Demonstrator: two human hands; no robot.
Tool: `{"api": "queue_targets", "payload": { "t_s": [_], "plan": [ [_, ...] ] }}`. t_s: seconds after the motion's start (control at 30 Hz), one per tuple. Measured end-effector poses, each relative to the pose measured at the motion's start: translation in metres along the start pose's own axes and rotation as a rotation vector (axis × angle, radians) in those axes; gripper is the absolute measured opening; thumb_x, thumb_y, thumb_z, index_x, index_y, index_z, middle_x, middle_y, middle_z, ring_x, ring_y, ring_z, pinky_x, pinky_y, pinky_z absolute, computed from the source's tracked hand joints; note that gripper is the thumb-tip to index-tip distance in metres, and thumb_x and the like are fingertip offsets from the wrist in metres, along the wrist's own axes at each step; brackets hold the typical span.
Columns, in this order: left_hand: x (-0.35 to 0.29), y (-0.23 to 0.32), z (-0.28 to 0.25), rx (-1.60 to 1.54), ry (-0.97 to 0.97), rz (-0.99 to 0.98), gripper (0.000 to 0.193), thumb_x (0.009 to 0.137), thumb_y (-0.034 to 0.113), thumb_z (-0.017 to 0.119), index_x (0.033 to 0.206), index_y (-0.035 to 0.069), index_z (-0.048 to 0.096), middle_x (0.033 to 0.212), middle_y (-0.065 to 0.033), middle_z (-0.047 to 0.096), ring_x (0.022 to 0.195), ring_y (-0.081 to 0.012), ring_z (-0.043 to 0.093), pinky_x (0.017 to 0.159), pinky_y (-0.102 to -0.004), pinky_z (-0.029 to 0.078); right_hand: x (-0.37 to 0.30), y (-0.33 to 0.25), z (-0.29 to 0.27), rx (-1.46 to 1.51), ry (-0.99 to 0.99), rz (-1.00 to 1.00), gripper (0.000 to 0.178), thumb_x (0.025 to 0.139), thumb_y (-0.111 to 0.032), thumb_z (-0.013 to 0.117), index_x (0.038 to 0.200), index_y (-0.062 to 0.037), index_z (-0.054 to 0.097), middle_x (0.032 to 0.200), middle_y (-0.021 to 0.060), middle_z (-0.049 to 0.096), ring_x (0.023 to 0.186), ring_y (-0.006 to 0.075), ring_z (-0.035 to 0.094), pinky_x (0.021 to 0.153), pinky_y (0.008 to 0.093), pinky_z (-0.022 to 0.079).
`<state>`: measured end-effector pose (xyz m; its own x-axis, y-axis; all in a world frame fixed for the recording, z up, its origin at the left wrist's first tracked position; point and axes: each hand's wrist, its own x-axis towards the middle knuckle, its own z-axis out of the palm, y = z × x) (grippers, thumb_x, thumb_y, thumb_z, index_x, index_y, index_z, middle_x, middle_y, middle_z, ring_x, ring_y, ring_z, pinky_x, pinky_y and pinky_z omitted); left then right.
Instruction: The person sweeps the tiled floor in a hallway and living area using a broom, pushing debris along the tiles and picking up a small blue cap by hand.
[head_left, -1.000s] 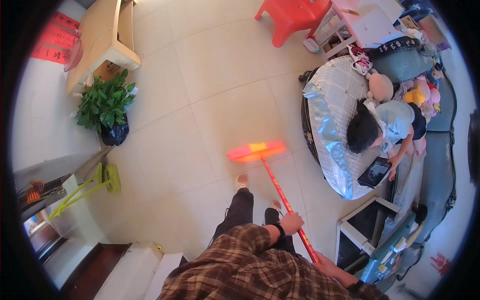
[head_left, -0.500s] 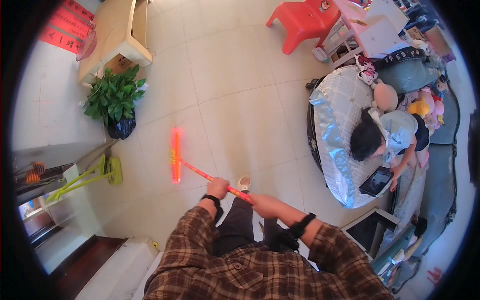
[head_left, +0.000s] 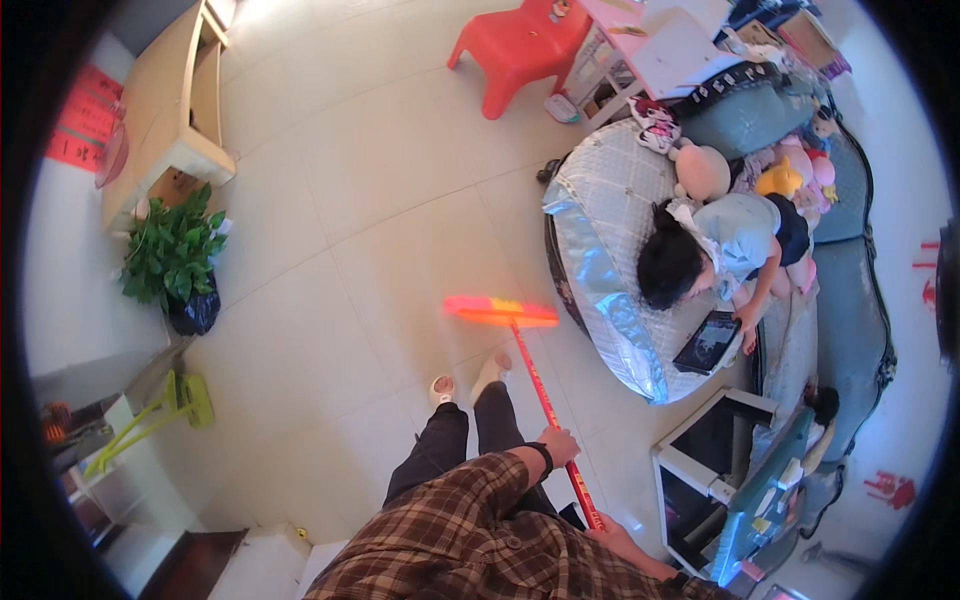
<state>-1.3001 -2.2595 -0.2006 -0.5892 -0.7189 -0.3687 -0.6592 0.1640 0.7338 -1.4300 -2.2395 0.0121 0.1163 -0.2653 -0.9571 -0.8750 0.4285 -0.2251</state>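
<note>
The long red-handled broom [head_left: 530, 375] slants from its orange head on the pale tiled floor [head_left: 330, 250] up to both hands: left hand [head_left: 558, 445] gripping mid-handle, right hand [head_left: 612, 535] closed around its end.

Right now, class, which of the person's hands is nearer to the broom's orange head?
Left. The left hand grips the red handle midway, closer to the broom head; the right hand holds the handle's top end, farther back.
</note>
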Motion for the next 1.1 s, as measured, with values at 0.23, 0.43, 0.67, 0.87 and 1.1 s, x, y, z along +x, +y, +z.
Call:
{"api": "queue_targets", "payload": {
  "t_s": [0.23, 0.43, 0.67, 0.87, 1.1],
  "plan": [
    [0.008, -0.069, -0.042, 0.123, 0.193, -0.217, 0.011, 0.073, 0.016, 0.052, 0.080, 0.014, 0.061, 0.085, -0.0055, 0.054, 0.088, -0.0206, 0.053, 0.060, -0.0351, 0.047, 0.076, -0.048, -0.019, 0.115, -0.094, 0.021, 0.049, 0.077, -0.010, 0.050, 0.123, -0.0096, 0.034, 0.076, 0.0061, 0.051, 0.064, 0.0146, 0.050, 0.058, 0.0256, 0.041],
    [-0.009, -0.196, -0.109, 0.041, 0.433, -0.556, 0.005, 0.071, 0.014, 0.053, 0.072, 0.010, 0.056, 0.076, -0.0119, 0.053, 0.075, -0.0291, 0.054, 0.061, -0.0407, 0.044, 0.187, -0.151, -0.050, -0.319, -0.061, -0.522, 0.043, 0.074, -0.014, 0.049, 0.115, -0.0066, 0.038, 0.088, 0.0224, 0.054, 0.085, 0.0370, 0.052, 0.073, 0.0399, 0.042],
    [0.029, -0.138, -0.117, 0.043, 0.328, -0.455, 0.010, 0.071, 0.013, 0.051, 0.073, 0.011, 0.060, 0.082, -0.0087, 0.055, 0.081, -0.0262, 0.055, 0.063, -0.0363, 0.048, 0.187, -0.105, -0.110, -0.370, -0.123, -0.440, 0.039, 0.076, -0.014, 0.045, 0.113, -0.0091, 0.037, 0.096, 0.0243, 0.052, 0.090, 0.0403, 0.049, 0.075, 0.0441, 0.040],
    [0.095, -0.030, -0.047, 0.073, -0.009, -0.073, 0.011, 0.070, 0.017, 0.054, 0.076, 0.014, 0.062, 0.078, -0.0040, 0.059, 0.082, -0.0226, 0.054, 0.062, -0.0393, 0.046, 0.080, 0.019, -0.133, -0.185, -0.153, -0.174, 0.053, 0.076, -0.013, 0.051, 0.126, -0.0129, 0.030, 0.102, 0.0137, 0.052, 0.094, 0.0223, 0.050, 0.080, 0.0321, 0.040],
    [0.096, -0.060, -0.099, 0.144, -0.076, -0.029, 0.012, 0.073, 0.019, 0.053, 0.079, 0.015, 0.062, 0.083, -0.0023, 0.058, 0.086, -0.0218, 0.053, 0.064, -0.0389, 0.046, 0.082, -0.052, -0.142, 0.015, -0.156, -0.128, 0.050, 0.078, -0.010, 0.051, 0.124, -0.0102, 0.033, 0.088, 0.0065, 0.052, 0.077, 0.0187, 0.051, 0.069, 0.0309, 0.043]
  ]
}}
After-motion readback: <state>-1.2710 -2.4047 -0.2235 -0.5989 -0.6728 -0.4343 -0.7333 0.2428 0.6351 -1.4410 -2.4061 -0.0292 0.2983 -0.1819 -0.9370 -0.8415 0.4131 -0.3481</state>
